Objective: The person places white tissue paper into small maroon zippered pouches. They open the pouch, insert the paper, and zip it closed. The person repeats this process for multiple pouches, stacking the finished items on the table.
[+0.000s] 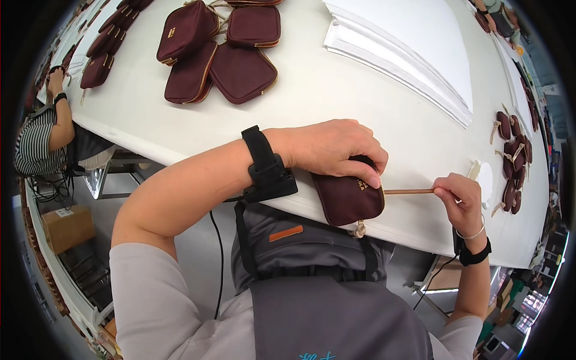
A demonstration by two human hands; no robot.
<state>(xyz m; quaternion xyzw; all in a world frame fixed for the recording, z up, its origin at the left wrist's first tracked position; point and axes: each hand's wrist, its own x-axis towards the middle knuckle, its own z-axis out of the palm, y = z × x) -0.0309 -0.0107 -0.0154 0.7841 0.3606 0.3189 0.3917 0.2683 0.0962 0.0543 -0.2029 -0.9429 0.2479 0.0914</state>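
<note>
At the table's near edge, my left hand [339, 147] is closed on a small maroon zip pouch [351, 201], thumb on its front face and fingers over the far side. Gold zipper teeth run along the pouch's right edge, and a knotted beige cord [360, 229] hangs at its lower side. To the right, my right hand [461, 198] pinches the end of a thin brown strip [409, 192]. That strip stretches straight from the pouch's zipper edge to my fingertips. Whether it is a strap or a stick I cannot tell, and its pouch end is hidden.
Several maroon pouches [243, 72] lie grouped beyond my left hand. A stack of white sheets [402, 54] is at the far right. More small pouches with cords [513, 156] lie along the right side. Another person [45, 141] works at the left; a cardboard box [68, 229] stands below.
</note>
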